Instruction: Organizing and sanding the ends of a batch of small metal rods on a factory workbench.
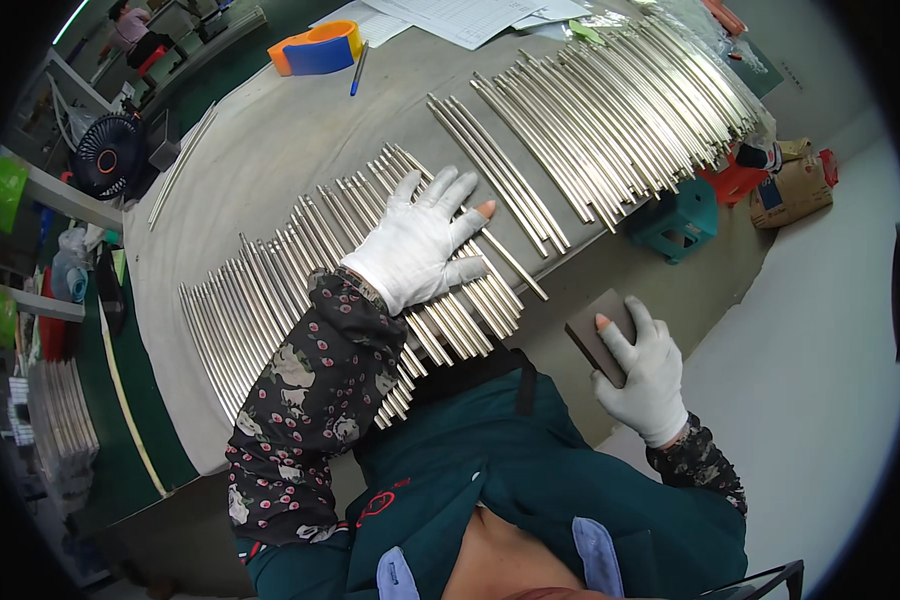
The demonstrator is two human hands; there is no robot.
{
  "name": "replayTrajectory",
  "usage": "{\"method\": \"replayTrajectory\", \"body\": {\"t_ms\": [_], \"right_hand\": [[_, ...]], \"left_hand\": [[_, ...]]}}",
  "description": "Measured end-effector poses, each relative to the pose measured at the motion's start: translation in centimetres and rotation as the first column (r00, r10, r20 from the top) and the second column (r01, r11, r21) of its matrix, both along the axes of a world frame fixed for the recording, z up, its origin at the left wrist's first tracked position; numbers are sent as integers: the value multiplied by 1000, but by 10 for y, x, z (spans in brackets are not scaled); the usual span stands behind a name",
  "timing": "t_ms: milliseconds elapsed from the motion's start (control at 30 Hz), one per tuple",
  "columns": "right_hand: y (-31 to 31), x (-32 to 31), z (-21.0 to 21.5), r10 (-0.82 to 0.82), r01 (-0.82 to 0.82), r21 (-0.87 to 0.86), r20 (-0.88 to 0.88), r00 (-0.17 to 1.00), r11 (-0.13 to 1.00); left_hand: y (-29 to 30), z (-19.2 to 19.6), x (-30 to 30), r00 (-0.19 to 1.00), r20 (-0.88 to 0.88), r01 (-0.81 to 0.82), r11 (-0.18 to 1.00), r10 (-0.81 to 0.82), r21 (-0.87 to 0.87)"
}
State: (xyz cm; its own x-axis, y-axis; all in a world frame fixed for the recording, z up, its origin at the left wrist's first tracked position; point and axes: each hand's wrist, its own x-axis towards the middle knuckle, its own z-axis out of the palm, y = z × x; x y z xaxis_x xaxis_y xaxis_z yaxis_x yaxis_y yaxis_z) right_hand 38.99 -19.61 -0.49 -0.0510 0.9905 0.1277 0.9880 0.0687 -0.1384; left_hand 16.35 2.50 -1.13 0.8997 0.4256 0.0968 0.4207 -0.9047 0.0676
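L hand (420, 240) lies palm-down, fingers spread, on the metal rods (260, 300), i.e. the batch on the grey table (270, 150) in front of the person; it's pressing flat, not clamped on any one rod. R hand (645, 375) is closed round a dark block (592, 335), off the near edge of the table and well apart from L hand.

To do this well, prob. best to keep L palm flat w/ even pressure across several rods, so none rolls or rides up on its neighbour. Near ends stick out past the table edge, so too much weight there could tip them; press further in, imo. R grip should stay firm on the block's sides, w/ fingertips clear of its working face, and any contact w/ rods kept flat + light, b/c a tilted corner could scratch.

Rods' long axes run approx parallel, far ends up-left, near ends down-right toward the person; ends are staggered, not flush. Loose rods (500, 180) btwn this batch and the bigger pile (620, 120) on the R lie at much the same slant. Block's long axis also slopes down-right
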Motion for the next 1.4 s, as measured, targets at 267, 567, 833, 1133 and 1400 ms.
{"method": "replayTrajectory", "body": {"t_ms": [267, 567, 833, 1133, 1400], "right_hand": [[57, -32, 17, 74, -65, 228, -33, 997, 972], [0, 2, -1, -12, 13, -26, 47, 999, 1000], [33, -14, 12, 73, -49, 298, -68, 995, 953], [21, -12, 10, 45, -47, 174, 17, 999, 984], [15, -10, 3, 53, -34, 188, -97, 994, 982]], "left_hand": [[3, -1, 11, 1000, -23, -15, 1000, 16, 16], [8, -4, 14, 999, -35, 3, 1000, -2, 9], [8, -2, 18, 999, -27, -23, 1000, 23, -19], [10, -7, 19, 999, 9, -31, 999, 31, -9], [5, 3, -2, 999, -15, 31, 999, -31, -9]]}}
